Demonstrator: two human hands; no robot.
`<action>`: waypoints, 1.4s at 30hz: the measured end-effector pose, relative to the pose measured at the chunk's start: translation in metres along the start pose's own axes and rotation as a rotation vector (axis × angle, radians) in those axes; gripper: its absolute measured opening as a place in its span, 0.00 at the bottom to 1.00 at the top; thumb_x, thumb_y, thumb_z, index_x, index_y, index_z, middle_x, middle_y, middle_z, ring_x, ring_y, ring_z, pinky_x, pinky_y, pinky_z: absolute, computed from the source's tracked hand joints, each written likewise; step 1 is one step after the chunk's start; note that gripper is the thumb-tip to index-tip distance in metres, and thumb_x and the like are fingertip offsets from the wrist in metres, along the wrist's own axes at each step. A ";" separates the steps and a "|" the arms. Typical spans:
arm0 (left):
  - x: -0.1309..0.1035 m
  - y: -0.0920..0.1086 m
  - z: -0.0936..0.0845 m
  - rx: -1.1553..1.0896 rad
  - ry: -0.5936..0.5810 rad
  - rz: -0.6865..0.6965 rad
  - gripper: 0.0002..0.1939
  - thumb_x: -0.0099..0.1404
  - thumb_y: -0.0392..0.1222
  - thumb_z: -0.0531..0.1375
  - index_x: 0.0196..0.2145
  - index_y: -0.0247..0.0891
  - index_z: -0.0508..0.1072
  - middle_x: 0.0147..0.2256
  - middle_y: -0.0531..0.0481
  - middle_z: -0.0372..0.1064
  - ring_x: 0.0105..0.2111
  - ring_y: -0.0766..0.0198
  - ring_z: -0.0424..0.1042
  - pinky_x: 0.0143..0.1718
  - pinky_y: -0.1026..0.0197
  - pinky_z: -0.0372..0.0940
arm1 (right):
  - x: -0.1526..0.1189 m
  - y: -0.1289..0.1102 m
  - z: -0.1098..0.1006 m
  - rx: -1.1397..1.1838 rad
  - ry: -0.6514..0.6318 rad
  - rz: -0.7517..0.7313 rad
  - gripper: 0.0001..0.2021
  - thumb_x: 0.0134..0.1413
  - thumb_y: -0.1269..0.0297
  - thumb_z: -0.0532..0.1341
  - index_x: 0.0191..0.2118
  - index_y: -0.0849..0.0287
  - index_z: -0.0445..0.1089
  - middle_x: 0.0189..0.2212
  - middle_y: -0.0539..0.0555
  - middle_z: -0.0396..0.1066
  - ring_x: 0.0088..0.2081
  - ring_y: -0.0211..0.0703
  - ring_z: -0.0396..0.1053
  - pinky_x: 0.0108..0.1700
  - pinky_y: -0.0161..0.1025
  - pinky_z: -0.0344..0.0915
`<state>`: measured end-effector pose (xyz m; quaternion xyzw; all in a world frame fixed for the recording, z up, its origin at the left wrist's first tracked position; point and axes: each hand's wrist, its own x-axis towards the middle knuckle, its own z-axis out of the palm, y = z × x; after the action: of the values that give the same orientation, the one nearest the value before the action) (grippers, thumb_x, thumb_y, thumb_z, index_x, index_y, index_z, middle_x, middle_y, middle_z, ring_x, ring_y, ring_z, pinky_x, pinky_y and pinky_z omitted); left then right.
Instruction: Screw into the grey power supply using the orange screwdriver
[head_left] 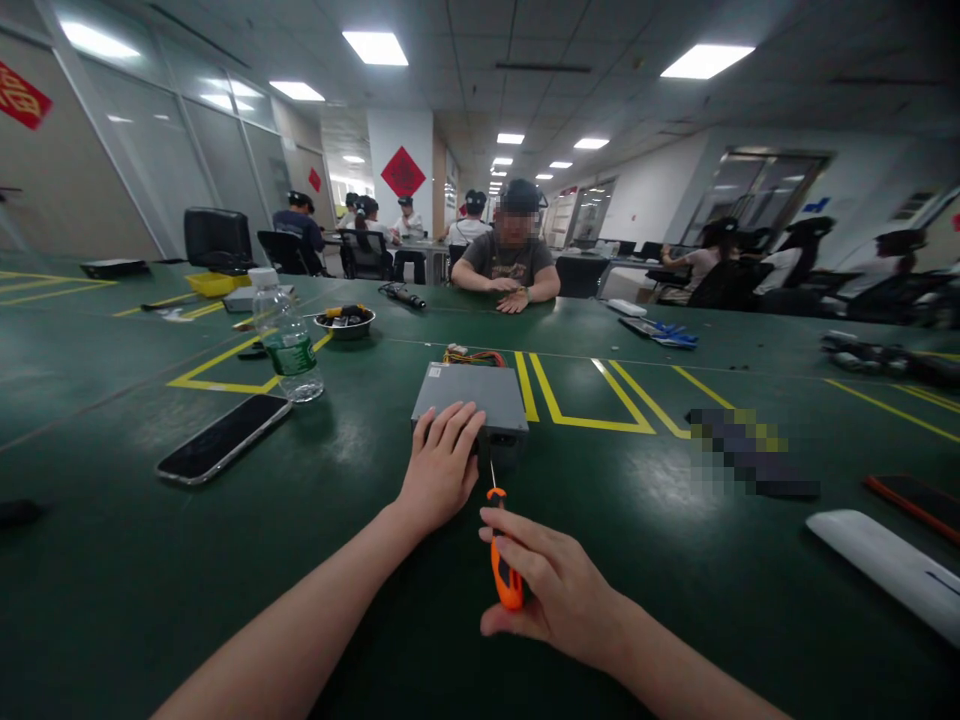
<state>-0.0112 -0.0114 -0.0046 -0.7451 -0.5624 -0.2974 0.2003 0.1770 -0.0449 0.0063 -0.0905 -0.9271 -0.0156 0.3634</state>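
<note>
A grey metal computer power supply (480,390) lies on the green table in front of me, its bundle of coloured wires (474,356) coming out at the far side. My left hand (444,465) rests on its near left part, fingers stretched over the top edge. In my right hand (551,585) is an orange and black screwdriver (508,580), gripped by the handle between thumb and fingers. Its thin shaft points away from me to the near face of the power supply. Whether the tip sits in a screw is too small to tell.
Left of the power supply are a phone (225,438), a water bottle (289,345) and a metal bowl (345,322) with dark items. To the right lie a white elongated object (885,565) and blue-handled tools (664,332). A person (510,250) sits across the table (360,560).
</note>
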 end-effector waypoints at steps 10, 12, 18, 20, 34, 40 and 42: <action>0.001 -0.003 0.001 -0.043 0.004 0.009 0.28 0.59 0.34 0.55 0.57 0.41 0.57 0.57 0.45 0.58 0.58 0.54 0.54 0.60 0.47 0.42 | 0.007 -0.006 -0.006 -0.121 -0.074 -0.096 0.14 0.62 0.58 0.51 0.46 0.61 0.64 0.45 0.65 0.68 0.36 0.42 0.71 0.37 0.39 0.69; 0.001 -0.003 0.001 -0.046 0.005 0.009 0.28 0.59 0.34 0.55 0.57 0.41 0.57 0.57 0.46 0.58 0.58 0.55 0.54 0.60 0.47 0.42 | 0.005 -0.005 -0.002 -0.110 -0.033 -0.112 0.12 0.61 0.59 0.54 0.43 0.63 0.64 0.44 0.64 0.69 0.34 0.39 0.71 0.37 0.37 0.69; 0.001 -0.004 -0.001 -0.056 -0.001 0.016 0.27 0.60 0.34 0.54 0.57 0.41 0.56 0.57 0.46 0.58 0.58 0.56 0.53 0.60 0.48 0.43 | 0.000 -0.002 -0.001 -0.042 0.036 -0.044 0.17 0.61 0.52 0.51 0.42 0.64 0.59 0.42 0.65 0.69 0.43 0.44 0.70 0.40 0.36 0.69; 0.001 -0.004 -0.001 -0.056 -0.004 0.020 0.27 0.60 0.34 0.54 0.57 0.40 0.56 0.57 0.46 0.57 0.58 0.56 0.53 0.60 0.48 0.42 | 0.001 -0.004 -0.003 -0.040 -0.044 -0.044 0.16 0.62 0.55 0.49 0.46 0.64 0.59 0.44 0.66 0.67 0.45 0.46 0.69 0.41 0.38 0.69; 0.007 -0.004 0.000 -0.129 0.067 -0.028 0.17 0.63 0.36 0.52 0.50 0.43 0.64 0.52 0.49 0.65 0.54 0.59 0.59 0.60 0.47 0.42 | -0.001 -0.005 0.001 -0.109 -0.032 -0.058 0.15 0.60 0.55 0.54 0.41 0.65 0.63 0.43 0.64 0.69 0.42 0.42 0.70 0.40 0.36 0.68; 0.011 -0.003 0.002 -0.135 0.100 -0.070 0.13 0.63 0.38 0.53 0.46 0.44 0.66 0.49 0.50 0.67 0.52 0.59 0.61 0.56 0.49 0.47 | 0.005 -0.010 -0.004 -0.144 -0.197 -0.047 0.16 0.60 0.59 0.53 0.50 0.61 0.61 0.46 0.64 0.66 0.46 0.46 0.68 0.41 0.40 0.68; 0.011 -0.002 0.002 -0.131 0.102 -0.080 0.12 0.63 0.39 0.54 0.45 0.44 0.66 0.49 0.51 0.67 0.51 0.58 0.61 0.55 0.49 0.48 | 0.005 -0.009 -0.003 -0.165 -0.147 -0.072 0.14 0.60 0.58 0.53 0.46 0.62 0.63 0.46 0.65 0.67 0.44 0.45 0.69 0.41 0.41 0.67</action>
<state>-0.0107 -0.0009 0.0011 -0.7176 -0.5600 -0.3787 0.1675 0.1740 -0.0530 0.0117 -0.0877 -0.9495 -0.0983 0.2848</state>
